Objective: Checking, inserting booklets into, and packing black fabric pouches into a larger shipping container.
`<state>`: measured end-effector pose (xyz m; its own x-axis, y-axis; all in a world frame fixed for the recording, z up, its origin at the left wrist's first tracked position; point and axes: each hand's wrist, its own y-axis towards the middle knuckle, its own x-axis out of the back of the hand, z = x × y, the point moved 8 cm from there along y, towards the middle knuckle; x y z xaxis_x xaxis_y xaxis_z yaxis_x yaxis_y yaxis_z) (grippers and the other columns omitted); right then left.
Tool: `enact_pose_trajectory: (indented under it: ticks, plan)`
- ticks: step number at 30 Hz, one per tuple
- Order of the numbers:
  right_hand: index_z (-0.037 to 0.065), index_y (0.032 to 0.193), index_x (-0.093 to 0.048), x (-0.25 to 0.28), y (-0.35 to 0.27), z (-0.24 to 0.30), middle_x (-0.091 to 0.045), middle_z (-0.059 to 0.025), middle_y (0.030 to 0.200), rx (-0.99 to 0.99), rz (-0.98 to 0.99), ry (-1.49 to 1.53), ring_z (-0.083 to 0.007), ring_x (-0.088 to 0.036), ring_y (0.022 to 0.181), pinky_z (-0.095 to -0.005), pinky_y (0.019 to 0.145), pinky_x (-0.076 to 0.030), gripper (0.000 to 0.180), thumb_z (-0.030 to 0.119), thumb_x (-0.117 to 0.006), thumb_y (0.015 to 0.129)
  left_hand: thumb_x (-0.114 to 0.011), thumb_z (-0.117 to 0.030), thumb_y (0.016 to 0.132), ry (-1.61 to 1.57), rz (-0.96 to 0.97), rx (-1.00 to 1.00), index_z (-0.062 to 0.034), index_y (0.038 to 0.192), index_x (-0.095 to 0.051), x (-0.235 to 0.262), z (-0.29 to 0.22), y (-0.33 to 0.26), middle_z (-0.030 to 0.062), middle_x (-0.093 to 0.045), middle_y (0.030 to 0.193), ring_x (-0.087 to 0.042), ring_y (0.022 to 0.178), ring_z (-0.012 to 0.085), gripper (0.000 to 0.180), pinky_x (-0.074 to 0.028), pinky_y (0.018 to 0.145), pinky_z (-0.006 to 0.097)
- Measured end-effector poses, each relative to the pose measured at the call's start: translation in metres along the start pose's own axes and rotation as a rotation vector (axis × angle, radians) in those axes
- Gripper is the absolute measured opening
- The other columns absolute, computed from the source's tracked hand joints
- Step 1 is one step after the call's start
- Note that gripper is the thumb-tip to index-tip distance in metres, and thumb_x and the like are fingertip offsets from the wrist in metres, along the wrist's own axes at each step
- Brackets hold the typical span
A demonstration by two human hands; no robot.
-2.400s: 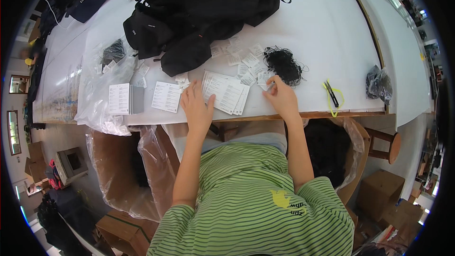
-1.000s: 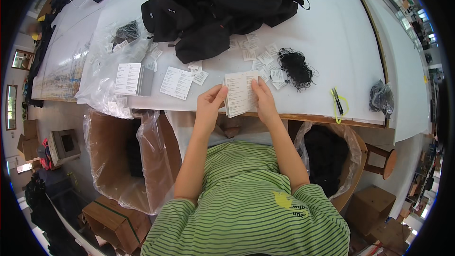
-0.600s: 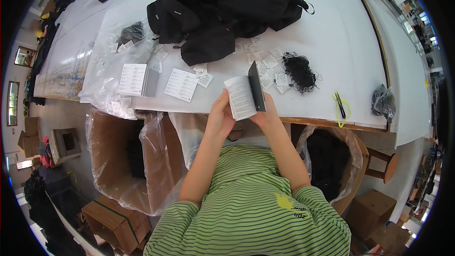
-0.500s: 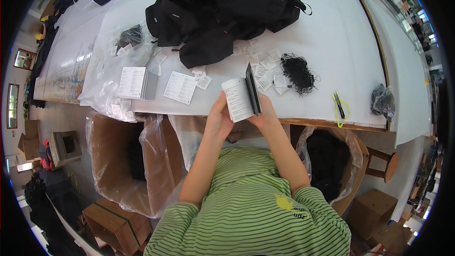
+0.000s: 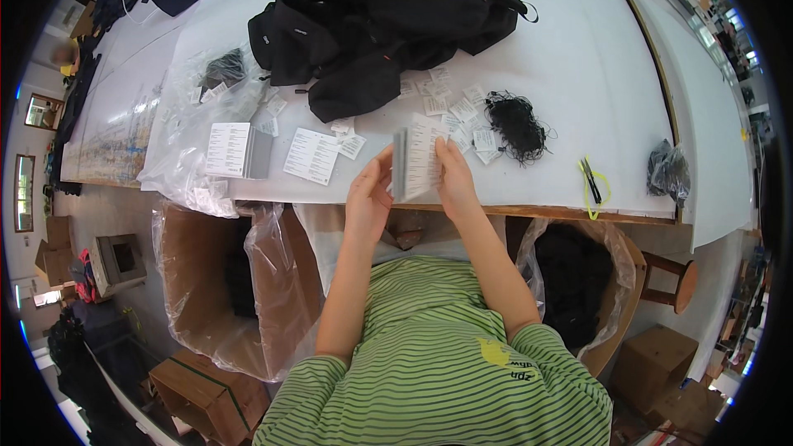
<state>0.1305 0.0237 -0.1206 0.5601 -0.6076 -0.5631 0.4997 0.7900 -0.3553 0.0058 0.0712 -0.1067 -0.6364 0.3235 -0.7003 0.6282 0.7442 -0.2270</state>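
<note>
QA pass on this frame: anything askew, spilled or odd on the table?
Mostly just clutter. Small white tags lie scattered loose beside the tangle of black strings, not stacked like the card piles. Both hands, left and right, hold a card stack. No damage visible.

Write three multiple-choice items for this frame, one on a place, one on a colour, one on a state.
1. Where does the tangle of black string lie?
A. on the white table, to the right of the hands
B. inside the cardboard box
C. on top of the black bags

2. What colour is the loop beside the black tool near the table's right edge?
A. red
B. yellow
C. blue

3. How is the stack of printed cards held?
A. lying flat, untouched
B. pinned under the left hand alone
C. raised between both hands

Answers: 1 A, it rests on the table by scattered tags; 2 B, the loop is yellow; 3 C, the left hand and right hand both grip it.
</note>
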Motion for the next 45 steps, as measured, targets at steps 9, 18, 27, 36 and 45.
enact_pose_trajectory:
  ticks: [9, 18, 27, 36, 45]
  plan:
    - [-0.001, 0.111, -0.050, -0.017, -0.026, 0.042, -0.057, -0.0195, 0.100, 0.728, 0.219, -1.123, -0.0340, -0.056, 0.093, -0.0350, 0.079, -0.044, 0.026, 0.016, -0.054, 0.092, -0.054, -0.020, 0.094, 0.750, -0.225, -0.263, 0.0011, 0.135, -0.040, 0.018, -0.013, 0.005, 0.0142, -0.048, 0.132, -0.047, 0.120, 0.0209, 0.048, -0.035, 0.101, 0.034]
    - [0.001, 0.106, -0.050, -0.016, -0.021, 0.065, -0.059, -0.0204, 0.079, 0.578, 0.135, -1.211, -0.0422, -0.057, 0.074, -0.0429, 0.062, -0.046, 0.025, 0.020, -0.055, 0.089, -0.055, -0.012, 0.091, 0.649, -0.213, -0.354, -0.0049, 0.141, -0.031, 0.013, -0.014, 0.005, 0.0152, -0.038, 0.141, -0.043, 0.123, 0.0271, 0.056, -0.034, 0.103, 0.037]
    - [0.000, 0.111, -0.052, -0.068, -0.002, 0.103, -0.063, -0.0149, 0.088, 0.447, 0.501, -1.083, -0.0213, -0.061, 0.076, -0.0322, 0.063, -0.047, 0.029, 0.021, -0.056, 0.091, -0.066, -0.020, 0.086, 0.763, -0.170, -0.408, 0.0010, 0.133, -0.041, -0.006, -0.065, 0.025, 0.0165, -0.046, 0.132, -0.047, 0.119, 0.0227, 0.057, -0.037, 0.101, 0.036]
    - [0.003, 0.107, -0.057, -0.061, 0.000, 0.099, -0.065, -0.0071, 0.091, 0.364, 0.521, -1.097, -0.0133, -0.058, 0.073, -0.0256, 0.065, -0.046, 0.029, 0.021, -0.062, 0.086, -0.059, -0.018, 0.091, 0.332, -0.081, -0.106, 0.0040, 0.119, -0.054, 0.010, -0.041, 0.020, 0.0082, -0.066, 0.101, -0.063, 0.092, 0.0141, 0.035, -0.050, 0.084, 0.028]
    - [0.000, 0.110, -0.058, -0.026, -0.001, 0.037, -0.065, -0.0060, 0.095, -0.027, 0.355, -0.391, -0.0111, -0.061, 0.084, -0.0286, 0.071, -0.052, 0.032, 0.026, -0.060, 0.091, -0.056, -0.020, 0.093, 0.297, -0.200, -0.038, 0.0027, 0.118, -0.055, 0.006, -0.033, 0.006, 0.0073, -0.063, 0.107, -0.061, 0.091, 0.0117, 0.034, -0.049, 0.079, 0.025]
